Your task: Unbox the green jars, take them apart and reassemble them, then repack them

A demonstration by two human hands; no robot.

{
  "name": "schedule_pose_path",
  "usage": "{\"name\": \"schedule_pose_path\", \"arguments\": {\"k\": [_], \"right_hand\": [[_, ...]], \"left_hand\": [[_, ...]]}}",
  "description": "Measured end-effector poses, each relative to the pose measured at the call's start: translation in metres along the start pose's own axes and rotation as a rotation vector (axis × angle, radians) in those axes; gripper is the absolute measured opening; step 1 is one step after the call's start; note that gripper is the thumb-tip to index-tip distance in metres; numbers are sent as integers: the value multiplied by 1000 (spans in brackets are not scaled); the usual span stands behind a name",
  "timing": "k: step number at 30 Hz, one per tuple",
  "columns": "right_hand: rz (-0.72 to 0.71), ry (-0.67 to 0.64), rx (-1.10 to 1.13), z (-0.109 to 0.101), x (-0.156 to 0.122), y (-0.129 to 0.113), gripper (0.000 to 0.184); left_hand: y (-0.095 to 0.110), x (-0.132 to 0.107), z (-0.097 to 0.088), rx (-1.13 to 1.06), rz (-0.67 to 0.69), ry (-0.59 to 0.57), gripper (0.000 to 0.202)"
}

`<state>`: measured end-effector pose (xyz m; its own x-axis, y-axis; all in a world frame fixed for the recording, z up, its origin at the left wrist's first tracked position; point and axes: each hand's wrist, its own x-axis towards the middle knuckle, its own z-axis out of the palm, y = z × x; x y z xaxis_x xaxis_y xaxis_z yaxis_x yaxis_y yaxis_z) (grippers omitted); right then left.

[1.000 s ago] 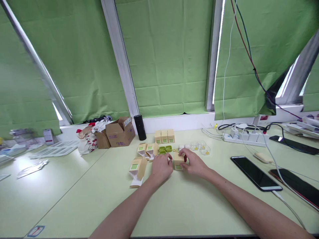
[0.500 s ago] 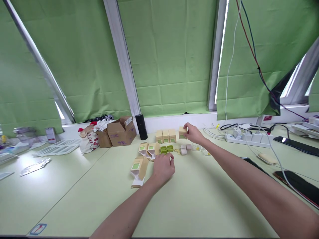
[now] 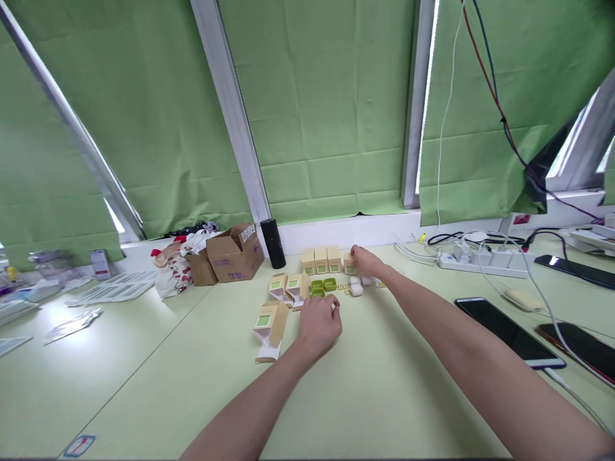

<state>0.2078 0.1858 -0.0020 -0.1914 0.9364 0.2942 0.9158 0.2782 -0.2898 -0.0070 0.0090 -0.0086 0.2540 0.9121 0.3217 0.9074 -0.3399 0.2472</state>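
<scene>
At the back of the table, the fingers of my right hand (image 3: 369,262) are closed on a small cream box (image 3: 349,263) with a green label. This box stands at the right end of a row of similar upright boxes (image 3: 321,259). My left hand (image 3: 321,321) rests palm down on the table, its fingers loosely curled, and nothing shows between thumb and forefinger. Just beyond it lie small green containers (image 3: 329,283). Opened boxes (image 3: 271,320) with their flaps out lie to its left. White rolls (image 3: 356,288) and tiny yellowish pieces (image 3: 343,287) sit below the held box.
A black cylinder (image 3: 273,244) and an opened cardboard carton (image 3: 235,256) stand at the back left, beside a patterned cloth bag (image 3: 173,272). On the right are a power strip (image 3: 485,261) with cables and a tablet (image 3: 509,330). White trays (image 3: 113,288) lie far left.
My right hand has brought the small box leftward and slightly down, up to the end of the row. My left hand has stayed nearly in place. The view has shifted a little.
</scene>
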Motion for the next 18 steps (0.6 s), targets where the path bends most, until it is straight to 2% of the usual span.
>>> {"name": "schedule_pose_path", "arguments": {"k": [4, 8, 14, 18], "right_hand": [[-53, 37, -106, -11, -12, -7, 32], [-151, -12, -173, -13, -22, -20, 16], [-141, -82, -209, -5, -24, -30, 37], [-132, -102, -198, -3, -21, -26, 40]], "left_hand": [[2, 0, -1, 3, 1, -8, 20], [3, -1, -2, 23, 4, -11, 20], [3, -1, -1, 31, 12, -19, 20], [2, -1, 0, 35, 19, -15, 21]]}}
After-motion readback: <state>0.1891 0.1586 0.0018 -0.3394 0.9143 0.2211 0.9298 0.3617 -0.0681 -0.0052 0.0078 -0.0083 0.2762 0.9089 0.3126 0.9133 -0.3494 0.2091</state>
